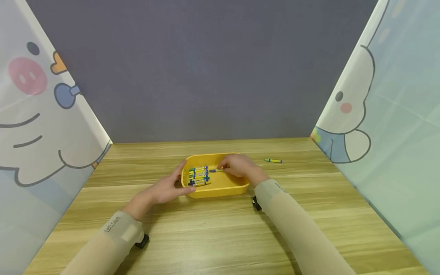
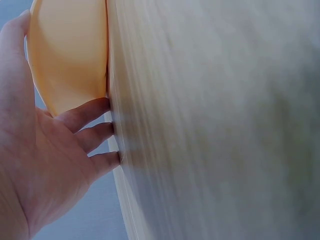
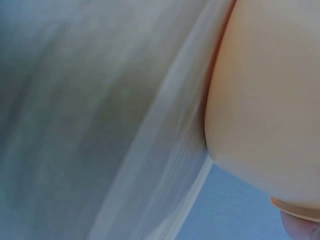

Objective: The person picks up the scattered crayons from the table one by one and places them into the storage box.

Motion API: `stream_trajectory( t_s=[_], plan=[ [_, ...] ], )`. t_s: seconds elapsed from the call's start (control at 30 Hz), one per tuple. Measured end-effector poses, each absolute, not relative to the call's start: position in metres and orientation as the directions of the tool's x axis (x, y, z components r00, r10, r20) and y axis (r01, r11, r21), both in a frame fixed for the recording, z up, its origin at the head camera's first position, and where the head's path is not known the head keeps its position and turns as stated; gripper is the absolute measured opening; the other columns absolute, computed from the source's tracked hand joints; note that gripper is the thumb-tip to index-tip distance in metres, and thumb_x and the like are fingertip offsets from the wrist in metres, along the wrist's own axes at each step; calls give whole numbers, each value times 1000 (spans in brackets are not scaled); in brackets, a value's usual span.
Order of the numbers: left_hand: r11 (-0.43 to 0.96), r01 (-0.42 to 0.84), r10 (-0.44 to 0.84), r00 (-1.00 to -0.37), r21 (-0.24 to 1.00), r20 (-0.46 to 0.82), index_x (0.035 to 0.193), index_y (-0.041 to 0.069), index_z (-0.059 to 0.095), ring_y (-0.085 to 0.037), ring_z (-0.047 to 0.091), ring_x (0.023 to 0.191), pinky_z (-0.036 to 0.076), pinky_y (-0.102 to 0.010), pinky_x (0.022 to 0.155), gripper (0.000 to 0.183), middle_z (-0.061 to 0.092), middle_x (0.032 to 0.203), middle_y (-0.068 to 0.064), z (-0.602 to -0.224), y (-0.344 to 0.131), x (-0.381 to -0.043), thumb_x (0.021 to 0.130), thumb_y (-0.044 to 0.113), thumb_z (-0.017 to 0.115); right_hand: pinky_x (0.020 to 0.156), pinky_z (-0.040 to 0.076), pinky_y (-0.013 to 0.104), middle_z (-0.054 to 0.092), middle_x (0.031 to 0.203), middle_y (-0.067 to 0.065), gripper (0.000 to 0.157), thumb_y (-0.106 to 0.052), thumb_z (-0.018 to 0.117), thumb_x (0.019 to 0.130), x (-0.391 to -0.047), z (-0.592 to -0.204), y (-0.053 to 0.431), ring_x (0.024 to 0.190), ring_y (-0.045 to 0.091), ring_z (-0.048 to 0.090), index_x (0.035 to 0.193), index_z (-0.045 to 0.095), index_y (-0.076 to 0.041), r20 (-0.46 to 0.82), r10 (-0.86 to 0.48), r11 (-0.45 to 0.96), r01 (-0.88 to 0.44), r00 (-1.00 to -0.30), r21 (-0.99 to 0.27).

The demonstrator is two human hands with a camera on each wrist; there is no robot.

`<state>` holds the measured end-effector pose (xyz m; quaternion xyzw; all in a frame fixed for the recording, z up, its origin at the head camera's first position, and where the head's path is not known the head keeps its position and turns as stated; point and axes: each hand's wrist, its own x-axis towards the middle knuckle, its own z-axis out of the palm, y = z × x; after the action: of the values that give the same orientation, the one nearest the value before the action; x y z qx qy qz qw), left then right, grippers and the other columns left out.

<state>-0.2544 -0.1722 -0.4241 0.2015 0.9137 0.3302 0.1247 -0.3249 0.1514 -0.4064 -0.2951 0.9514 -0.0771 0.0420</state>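
Observation:
A yellow plastic tray (image 1: pixel 220 192) lies on the table, with several yellow-wrapped crayons (image 1: pixel 199 176) side by side in its left end. My left hand (image 1: pixel 168 189) holds that end, thumb over the front rim and fingers along the side. In the left wrist view, the hand (image 2: pixel 55 150) spans the tray wall (image 2: pixel 70 55), its lower fingertips at the table. Inside the tray, my right hand (image 1: pixel 237 165) pinches a blue-tipped crayon (image 1: pixel 215 170), just right of the row. The right wrist view shows mostly tray wall (image 3: pixel 265 100); only a bit of the hand (image 3: pixel 300 226) appears.
On the wooden table (image 1: pixel 203 236), a green-tipped crayon (image 1: pixel 273 160) lies to the right of the tray. A dark grey panel (image 1: pixel 206 72) stands behind the table. Cartoon-printed sheets (image 1: pixel 395 114) flank both sides.

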Motion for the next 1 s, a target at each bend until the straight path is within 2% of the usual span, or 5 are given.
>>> stream_trajectory(
  t_s=[0.4, 0.57, 0.67, 0.83, 1.0],
  plan=[
    [685, 284, 454, -887, 670, -88, 179, 22, -4, -33, 62, 142, 43, -60, 122, 122, 61, 159, -17, -426, -172, -255, 97, 68, 74, 107, 58, 46, 77, 134, -5, 26, -21, 70, 109, -324, -405, 151, 119, 17, 73, 131, 81, -30, -39, -565, 814, -549, -824, -189],
    [691, 281, 450, -888, 665, -92, 179, 22, -5, -34, 61, 143, 43, -60, 123, 122, 60, 161, -17, -425, -172, -255, 97, 69, 73, 108, 57, 48, 75, 135, -1, 27, -20, 68, 109, -321, -402, 152, 119, 23, 72, 133, 80, -24, 22, -568, 794, -555, -823, -247],
    [691, 275, 447, -890, 669, -95, 179, 25, -5, -33, 62, 142, 44, -59, 122, 123, 61, 160, -15, -424, -172, -255, 96, 70, 74, 102, 58, 45, 75, 127, 1, 28, -18, 66, 109, -320, -400, 153, 108, 22, 71, 133, 80, -18, 106, -538, 770, -539, -836, -342],
    [682, 276, 455, -885, 677, -97, 178, 23, -6, -31, 62, 142, 44, -59, 122, 124, 62, 159, -14, -424, -173, -255, 96, 69, 75, 81, 52, 37, 74, 117, 2, 28, -17, 63, 108, -317, -397, 158, 85, 17, 59, 129, 80, -13, 272, -436, 738, -514, -858, -436],
    [687, 272, 448, -889, 674, -98, 178, 27, -7, -31, 61, 144, 43, -59, 124, 124, 61, 160, -13, -425, -174, -253, 96, 70, 75, 74, 48, 35, 72, 120, 7, 27, -19, 63, 109, -318, -384, 180, 84, 20, 58, 128, 81, -13, 339, -343, 719, -477, -876, -506]
  ],
)
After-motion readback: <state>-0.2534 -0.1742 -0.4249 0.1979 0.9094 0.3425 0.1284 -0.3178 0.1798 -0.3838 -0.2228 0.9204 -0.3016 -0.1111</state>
